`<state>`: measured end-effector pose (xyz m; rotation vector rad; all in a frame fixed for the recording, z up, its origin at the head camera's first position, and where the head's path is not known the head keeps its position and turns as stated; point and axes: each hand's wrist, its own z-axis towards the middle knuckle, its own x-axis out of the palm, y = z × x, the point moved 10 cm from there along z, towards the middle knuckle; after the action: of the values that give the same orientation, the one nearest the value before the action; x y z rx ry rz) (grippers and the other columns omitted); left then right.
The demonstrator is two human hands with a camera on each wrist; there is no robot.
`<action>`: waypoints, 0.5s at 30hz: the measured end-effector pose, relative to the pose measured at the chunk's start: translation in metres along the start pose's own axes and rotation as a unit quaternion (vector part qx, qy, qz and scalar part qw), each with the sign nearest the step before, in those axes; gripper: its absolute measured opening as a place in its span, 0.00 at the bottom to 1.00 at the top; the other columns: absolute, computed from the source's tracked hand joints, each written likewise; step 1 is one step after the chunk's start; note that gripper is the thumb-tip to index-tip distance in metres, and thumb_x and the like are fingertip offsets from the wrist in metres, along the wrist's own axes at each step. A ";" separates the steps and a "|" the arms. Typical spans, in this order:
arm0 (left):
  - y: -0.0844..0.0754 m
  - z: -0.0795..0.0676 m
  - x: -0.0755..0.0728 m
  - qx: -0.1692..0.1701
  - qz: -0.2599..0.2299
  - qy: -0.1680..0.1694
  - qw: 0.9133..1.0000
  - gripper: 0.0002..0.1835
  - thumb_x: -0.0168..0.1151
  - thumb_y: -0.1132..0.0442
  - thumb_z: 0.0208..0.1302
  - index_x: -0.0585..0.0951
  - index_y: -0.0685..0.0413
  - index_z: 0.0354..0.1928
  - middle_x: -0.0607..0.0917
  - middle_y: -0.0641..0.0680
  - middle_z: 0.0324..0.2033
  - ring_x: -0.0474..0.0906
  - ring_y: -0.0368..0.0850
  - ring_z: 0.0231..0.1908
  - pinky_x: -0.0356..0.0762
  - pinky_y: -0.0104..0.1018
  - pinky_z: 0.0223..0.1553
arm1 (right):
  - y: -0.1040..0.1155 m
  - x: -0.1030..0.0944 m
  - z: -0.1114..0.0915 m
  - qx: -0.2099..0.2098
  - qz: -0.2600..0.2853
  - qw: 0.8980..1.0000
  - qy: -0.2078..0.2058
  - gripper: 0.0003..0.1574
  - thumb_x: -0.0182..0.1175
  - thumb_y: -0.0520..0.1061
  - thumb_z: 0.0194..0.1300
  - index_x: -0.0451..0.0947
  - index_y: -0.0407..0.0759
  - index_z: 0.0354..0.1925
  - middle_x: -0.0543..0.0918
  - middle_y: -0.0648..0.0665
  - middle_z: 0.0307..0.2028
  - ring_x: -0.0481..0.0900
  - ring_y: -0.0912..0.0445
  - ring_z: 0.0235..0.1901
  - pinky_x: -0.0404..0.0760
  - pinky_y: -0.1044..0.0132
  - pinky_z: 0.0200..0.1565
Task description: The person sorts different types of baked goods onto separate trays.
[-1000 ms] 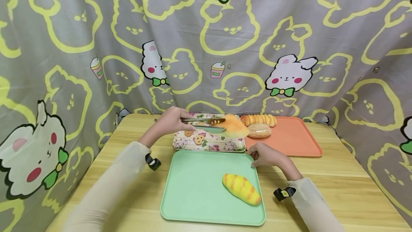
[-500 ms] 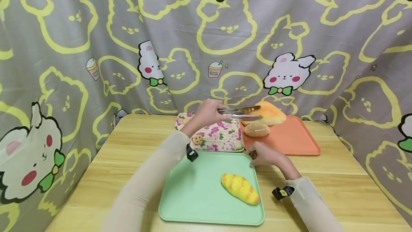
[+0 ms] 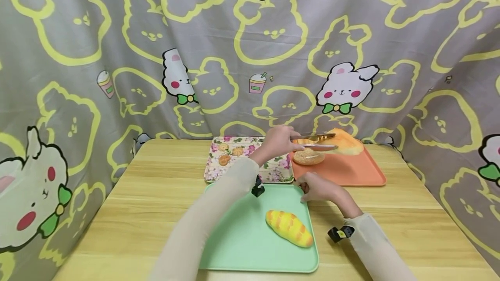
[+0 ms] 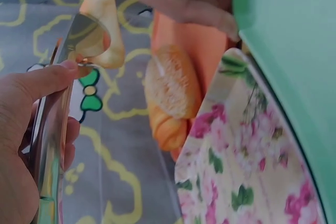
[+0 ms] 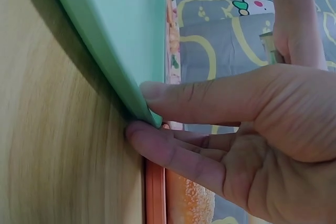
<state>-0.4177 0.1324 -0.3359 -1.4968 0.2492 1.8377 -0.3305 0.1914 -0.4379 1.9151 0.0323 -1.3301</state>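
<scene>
My left hand point(image 3: 276, 144) grips metal tongs point(image 3: 322, 147), whose ends hold a soft orange-yellow bread point(image 3: 347, 142) above the orange tray point(image 3: 351, 174). In the left wrist view, the thumb lies along the tongs point(image 4: 52, 135) and the bread point(image 4: 107, 30) sits between their wide tips. My right hand point(image 3: 318, 187) pinches the far right corner of the green tray point(image 3: 238, 237). The right wrist view shows its thumb on the rim and a finger at the underside of that corner point(image 5: 149, 116). A yellow, orange-striped bread point(image 3: 289, 228) lies on the green tray's right side.
A sesame bun point(image 3: 308, 157) lies at the orange tray's left side, with a ridged orange bread behind it, partly hidden by the tongs. Left of that tray stands a floral tray point(image 3: 279, 174) with several cookies point(image 3: 224, 159). A patterned curtain point(image 3: 218, 25) hangs behind the wooden table point(image 3: 156, 177).
My left hand has carried the bread in the tongs rightward from over the floral tray to over the orange tray, lowering it slightly at the end. The right hand stays at the green tray's corner.
</scene>
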 end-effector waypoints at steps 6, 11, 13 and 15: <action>-0.009 0.009 0.021 -0.001 0.028 0.020 0.999 0.24 0.71 0.39 0.61 0.85 0.34 0.59 0.88 0.47 0.45 0.77 0.38 0.30 0.69 0.30 0.28 | 0.000 0.002 0.000 -0.014 0.009 1.000 0.015 0.24 0.73 0.30 0.52 0.83 0.30 0.50 0.73 0.47 0.22 0.68 0.62 0.23 0.69 0.70 0.30; -0.016 0.016 0.034 -0.004 0.024 0.029 0.999 0.26 0.71 0.38 0.60 0.87 0.41 0.56 0.88 0.48 0.50 0.84 0.38 0.38 0.77 0.30 0.35 | -0.001 0.003 0.000 -0.013 -0.008 1.000 0.022 0.22 0.74 0.32 0.53 0.84 0.34 0.48 0.69 0.51 0.21 0.64 0.63 0.22 0.66 0.70 0.28; -0.017 0.018 0.038 -0.010 0.018 0.026 0.999 0.25 0.73 0.38 0.58 0.89 0.45 0.50 0.88 0.46 0.41 0.80 0.35 0.30 0.74 0.28 0.29 | -0.001 0.003 -0.001 -0.015 -0.009 1.000 0.024 0.24 0.75 0.33 0.52 0.83 0.35 0.49 0.70 0.51 0.21 0.65 0.63 0.22 0.66 0.70 0.28; -0.018 0.020 0.044 -0.016 0.015 0.028 0.999 0.21 0.74 0.37 0.56 0.87 0.47 0.36 0.80 0.44 0.26 0.69 0.33 0.21 0.66 0.27 0.23 | -0.001 0.004 -0.001 -0.015 -0.005 0.999 0.028 0.25 0.76 0.33 0.51 0.83 0.33 0.49 0.72 0.48 0.22 0.66 0.62 0.23 0.67 0.69 0.29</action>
<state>-0.4233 0.1753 -0.3643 -1.5748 0.2719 1.8324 -0.3286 0.1918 -0.4416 1.9301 0.0892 -1.2744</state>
